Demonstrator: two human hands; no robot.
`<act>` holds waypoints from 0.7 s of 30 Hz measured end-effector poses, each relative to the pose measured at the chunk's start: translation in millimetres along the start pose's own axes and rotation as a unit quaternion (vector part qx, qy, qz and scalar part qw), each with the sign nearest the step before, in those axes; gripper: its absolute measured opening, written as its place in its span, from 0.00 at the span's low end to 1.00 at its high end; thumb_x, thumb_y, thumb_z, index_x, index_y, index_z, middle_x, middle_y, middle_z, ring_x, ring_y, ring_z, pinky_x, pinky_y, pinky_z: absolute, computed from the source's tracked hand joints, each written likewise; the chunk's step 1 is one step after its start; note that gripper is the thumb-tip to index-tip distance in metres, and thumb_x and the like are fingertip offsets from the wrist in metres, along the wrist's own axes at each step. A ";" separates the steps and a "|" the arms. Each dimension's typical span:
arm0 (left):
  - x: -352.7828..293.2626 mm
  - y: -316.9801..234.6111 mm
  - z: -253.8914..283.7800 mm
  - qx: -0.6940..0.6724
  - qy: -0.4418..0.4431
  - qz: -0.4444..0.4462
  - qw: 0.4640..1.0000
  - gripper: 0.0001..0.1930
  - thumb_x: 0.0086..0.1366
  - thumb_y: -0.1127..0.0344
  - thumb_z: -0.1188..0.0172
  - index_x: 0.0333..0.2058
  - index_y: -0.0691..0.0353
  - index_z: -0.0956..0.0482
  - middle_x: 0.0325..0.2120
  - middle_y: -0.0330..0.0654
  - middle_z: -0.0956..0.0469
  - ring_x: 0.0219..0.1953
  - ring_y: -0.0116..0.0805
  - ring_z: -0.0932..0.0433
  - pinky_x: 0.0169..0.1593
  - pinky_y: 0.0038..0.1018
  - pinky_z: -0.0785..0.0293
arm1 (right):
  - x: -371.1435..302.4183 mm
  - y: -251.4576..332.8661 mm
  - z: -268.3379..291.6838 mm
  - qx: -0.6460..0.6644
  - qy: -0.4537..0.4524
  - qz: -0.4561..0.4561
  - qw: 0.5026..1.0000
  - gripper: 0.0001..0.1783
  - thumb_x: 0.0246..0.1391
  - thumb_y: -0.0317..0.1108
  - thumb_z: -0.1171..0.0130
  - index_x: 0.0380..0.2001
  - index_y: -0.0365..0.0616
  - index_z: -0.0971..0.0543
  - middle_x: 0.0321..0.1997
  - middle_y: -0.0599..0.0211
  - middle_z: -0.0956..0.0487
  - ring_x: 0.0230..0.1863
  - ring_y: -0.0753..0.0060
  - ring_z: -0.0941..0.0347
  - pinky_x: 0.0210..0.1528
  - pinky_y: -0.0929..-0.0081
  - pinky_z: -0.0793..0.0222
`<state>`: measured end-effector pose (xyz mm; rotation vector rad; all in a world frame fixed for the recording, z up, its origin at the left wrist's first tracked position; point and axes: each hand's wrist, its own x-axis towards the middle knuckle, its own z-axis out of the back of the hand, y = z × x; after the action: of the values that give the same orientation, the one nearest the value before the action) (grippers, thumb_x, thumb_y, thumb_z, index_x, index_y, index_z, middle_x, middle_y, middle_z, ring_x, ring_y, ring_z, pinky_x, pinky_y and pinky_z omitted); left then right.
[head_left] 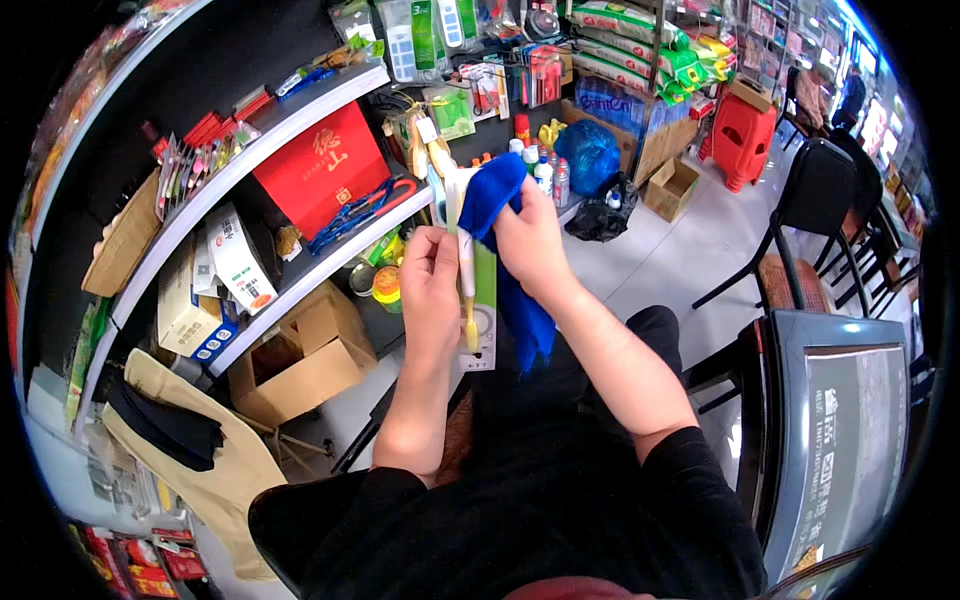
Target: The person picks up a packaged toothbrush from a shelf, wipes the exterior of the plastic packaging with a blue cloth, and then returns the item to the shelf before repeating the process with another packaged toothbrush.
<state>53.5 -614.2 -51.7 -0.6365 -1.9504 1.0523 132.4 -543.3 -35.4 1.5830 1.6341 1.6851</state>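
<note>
In front of my chest, my left hand [432,280] pinches the side of a long narrow package [485,300] with a green and white card. A white brush-like item with a yellow lower end [470,325] shows in it; its exact kind is unclear. My right hand [532,240] grips a bright blue cloth [493,192], bunched over the package's upper part. A loose end of the cloth hangs down beside the package toward my lap. Both hands are closed, close together, and the cloth hides the package's top right side.
Shelves on the left hold a red box [322,165], scissors-like tools and small packs. Below stands an open cardboard box [300,355]. Bottles [543,172], a blue bag [590,155] and a small carton [671,188] lie ahead. Black chairs [815,185] and a framed table [840,430] stand right.
</note>
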 end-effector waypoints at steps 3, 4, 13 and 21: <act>16.2 -11.5 -2.4 0.068 -0.030 -0.057 0.996 0.07 0.66 0.67 0.52 0.28 0.60 0.31 0.21 0.28 0.36 0.25 0.15 0.40 0.27 0.14 0.43 | 0.4 -5.7 -6.4 -0.049 0.016 0.023 0.998 0.09 0.49 0.24 0.51 0.35 0.35 0.28 0.30 0.70 0.25 0.33 0.83 0.33 0.35 0.79 0.34; 20.3 -6.6 -11.4 0.034 -0.055 -0.051 0.997 0.07 0.66 0.66 0.52 0.29 0.60 0.31 0.22 0.29 0.36 0.25 0.16 0.40 0.28 0.15 0.43 | -5.1 -10.7 4.5 -0.056 0.027 0.041 0.997 0.08 0.49 0.23 0.52 0.35 0.35 0.28 0.30 0.69 0.25 0.33 0.82 0.32 0.35 0.78 0.33; 23.0 -0.1 -0.4 -0.112 -0.026 0.010 0.993 0.09 0.67 0.65 0.53 0.28 0.62 0.31 0.25 0.34 0.29 0.27 0.18 0.33 0.31 0.16 0.35 | -28.3 -32.2 12.9 -0.108 0.048 0.057 0.991 0.08 0.49 0.26 0.49 0.34 0.36 0.27 0.27 0.60 0.24 0.32 0.77 0.29 0.36 0.75 0.33; 0.3 -6.7 3.1 -0.013 -0.023 -0.006 1.000 0.07 0.66 0.66 0.51 0.28 0.60 0.32 0.21 0.29 0.36 0.24 0.15 0.40 0.28 0.14 0.43 | 1.8 3.4 -0.7 -0.148 0.004 0.089 0.985 0.09 0.50 0.26 0.50 0.36 0.36 0.28 0.28 0.62 0.23 0.33 0.76 0.27 0.35 0.75 0.32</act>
<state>50.4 -618.8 -46.9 -0.6189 -2.0081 1.0453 132.7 -543.2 -31.5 1.6100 1.2037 1.9222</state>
